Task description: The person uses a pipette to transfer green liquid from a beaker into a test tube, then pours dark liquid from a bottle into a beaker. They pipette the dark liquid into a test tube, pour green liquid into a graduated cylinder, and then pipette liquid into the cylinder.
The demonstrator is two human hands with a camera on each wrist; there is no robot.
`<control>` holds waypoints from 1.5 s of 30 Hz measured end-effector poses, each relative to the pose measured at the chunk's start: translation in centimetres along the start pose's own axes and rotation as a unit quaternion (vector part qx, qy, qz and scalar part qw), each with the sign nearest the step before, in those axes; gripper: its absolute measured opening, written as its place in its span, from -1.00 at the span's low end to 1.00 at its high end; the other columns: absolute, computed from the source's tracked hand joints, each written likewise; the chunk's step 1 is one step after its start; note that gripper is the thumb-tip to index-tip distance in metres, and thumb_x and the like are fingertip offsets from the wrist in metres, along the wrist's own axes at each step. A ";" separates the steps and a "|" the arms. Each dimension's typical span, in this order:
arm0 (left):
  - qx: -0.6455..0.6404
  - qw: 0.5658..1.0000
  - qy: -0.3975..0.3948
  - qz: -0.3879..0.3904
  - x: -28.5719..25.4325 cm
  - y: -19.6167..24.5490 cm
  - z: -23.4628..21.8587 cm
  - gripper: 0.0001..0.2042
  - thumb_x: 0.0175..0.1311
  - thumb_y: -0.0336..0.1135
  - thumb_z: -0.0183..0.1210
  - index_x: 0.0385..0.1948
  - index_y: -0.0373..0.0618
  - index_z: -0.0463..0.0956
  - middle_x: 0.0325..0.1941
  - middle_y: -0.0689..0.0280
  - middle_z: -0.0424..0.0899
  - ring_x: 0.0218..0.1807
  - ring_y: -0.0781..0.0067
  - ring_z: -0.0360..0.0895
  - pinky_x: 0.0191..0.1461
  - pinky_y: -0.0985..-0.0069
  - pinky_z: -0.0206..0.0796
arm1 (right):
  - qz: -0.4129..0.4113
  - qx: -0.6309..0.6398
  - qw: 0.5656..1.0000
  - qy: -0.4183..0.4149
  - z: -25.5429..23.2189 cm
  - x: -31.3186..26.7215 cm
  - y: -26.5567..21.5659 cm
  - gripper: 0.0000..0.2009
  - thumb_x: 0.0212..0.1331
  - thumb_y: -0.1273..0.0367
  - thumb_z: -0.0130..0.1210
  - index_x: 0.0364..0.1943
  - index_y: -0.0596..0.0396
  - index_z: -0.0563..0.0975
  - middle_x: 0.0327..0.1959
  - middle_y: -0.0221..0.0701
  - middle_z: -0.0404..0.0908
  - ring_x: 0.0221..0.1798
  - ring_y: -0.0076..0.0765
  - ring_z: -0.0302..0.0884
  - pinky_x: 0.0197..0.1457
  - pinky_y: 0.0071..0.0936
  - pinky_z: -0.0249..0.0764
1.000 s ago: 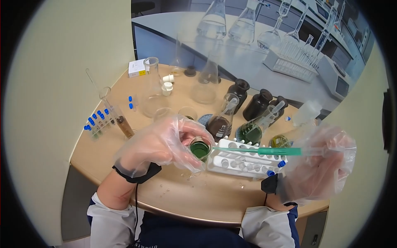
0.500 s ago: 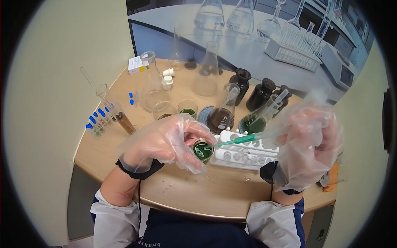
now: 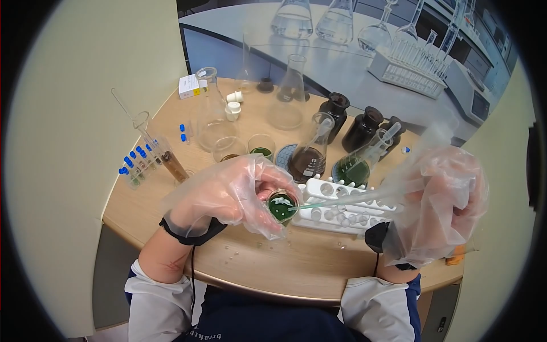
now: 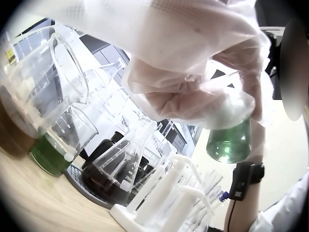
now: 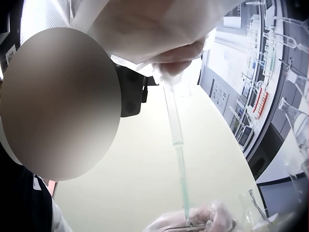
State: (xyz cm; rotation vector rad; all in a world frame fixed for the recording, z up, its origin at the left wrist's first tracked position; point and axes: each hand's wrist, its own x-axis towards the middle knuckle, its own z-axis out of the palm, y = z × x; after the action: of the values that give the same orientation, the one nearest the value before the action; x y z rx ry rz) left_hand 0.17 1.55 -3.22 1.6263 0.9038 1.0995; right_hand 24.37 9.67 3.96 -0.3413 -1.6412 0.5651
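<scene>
My gloved left hand [image 3: 231, 196] grips a small glass vessel of green liquid [image 3: 281, 206], tilted so its mouth faces the head camera. In the left wrist view the green vessel [image 4: 229, 145] shows below the gloved fingers. My gloved right hand [image 3: 444, 205] holds a clear plastic dropper [image 3: 364, 198] by its upper end, nearly level. Its tip reaches into the mouth of the vessel, and pale bubbles lie on the liquid. In the right wrist view the dropper [image 5: 175, 116] has a clear barrel and faint green near its tip. The glove hides the bulb.
A white test tube rack [image 3: 342, 214] stands just beyond the vessel. Behind it are flasks of dark brown liquid [image 3: 307, 162] and green liquid [image 3: 350, 170], and dark bottles [image 3: 363, 128]. Blue-capped tubes [image 3: 137, 159] and a brown-filled cylinder [image 3: 172, 165] stand left. Droplets dot the table [image 3: 273, 268].
The green in the dropper's barrel has gone, leaving it mostly clear, and bubbles have appeared on the vessel's liquid. My right hand rose and moved inward, then shifted back right. The left hand stays nearly still.
</scene>
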 end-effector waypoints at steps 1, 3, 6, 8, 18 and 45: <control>-0.003 1.000 0.005 0.001 0.0 -0.1 0.0 -0.30 -0.45 0.05 0.22 -0.26 -0.45 0.56 -0.40 0.31 0.49 -0.46 0.59 0.20 -0.39 0.62 0.05 | 0.005 0.005 1.000 0.000 -0.1 0.0 0.0 -0.81 0.04 0.44 0.14 -0.27 0.23 0.51 -0.41 -0.21 0.57 -0.50 -0.38 0.50 -0.52 -0.58 0.45; -0.010 1.000 0.008 0.003 0.0 -0.2 0.0 -0.27 -0.47 0.09 0.22 -0.26 -0.45 0.56 -0.39 0.30 0.50 -0.45 0.58 0.20 -0.38 0.62 0.06 | 0.016 0.020 1.000 0.005 -0.3 -0.2 0.1 -0.79 0.04 0.44 0.16 -0.24 0.23 0.51 -0.39 -0.18 0.58 -0.49 -0.34 0.52 -0.50 -0.56 0.48; -0.029 0.999 0.017 0.010 -0.1 -0.5 0.1 -0.25 -0.49 0.12 0.20 -0.26 -0.45 0.56 -0.36 0.28 0.52 -0.44 0.58 0.21 -0.36 0.62 0.06 | 0.029 0.052 0.998 0.016 -0.3 -0.4 0.1 -0.77 0.04 0.45 0.18 -0.20 0.24 0.52 -0.37 -0.15 0.60 -0.46 -0.30 0.55 -0.48 -0.53 0.52; -0.055 0.997 0.043 0.020 -0.4 -1.0 0.3 -0.27 -0.47 0.11 0.19 -0.27 -0.45 0.56 -0.34 0.26 0.55 -0.43 0.58 0.22 -0.36 0.62 0.06 | 0.020 0.077 0.997 0.023 0.1 -0.5 0.1 -0.75 0.04 0.44 0.19 -0.18 0.25 0.52 -0.36 -0.14 0.60 -0.46 -0.29 0.55 -0.49 -0.53 0.52; -0.010 1.000 0.009 -0.014 -0.1 0.1 0.8 -0.23 -0.41 0.23 0.21 -0.27 -0.41 0.56 -0.45 0.36 0.43 -0.47 0.57 0.22 -0.39 0.61 0.02 | -0.116 -0.123 0.974 -0.149 0.8 0.1 -1.0 -0.80 0.07 0.31 0.08 -0.45 0.21 0.49 -0.47 -0.36 0.50 -0.50 -0.52 0.40 -0.46 -0.59 0.32; -0.015 0.998 0.055 -0.012 -0.7 -0.5 1.3 -0.32 -0.37 0.15 0.36 -0.22 -0.25 0.52 -0.51 0.43 0.27 -0.42 0.51 0.31 -0.33 0.56 0.13 | -0.038 -0.078 0.983 -0.161 0.5 -0.9 1.5 -0.80 0.08 0.31 0.06 -0.46 0.20 0.48 -0.51 -0.38 0.47 -0.52 -0.53 0.37 -0.46 -0.60 0.29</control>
State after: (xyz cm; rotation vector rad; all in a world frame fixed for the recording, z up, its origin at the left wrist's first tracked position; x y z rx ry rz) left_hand 1.18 0.70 -4.10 1.5382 0.9709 1.1895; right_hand 23.90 10.39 2.38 -0.3110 -2.0083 0.4515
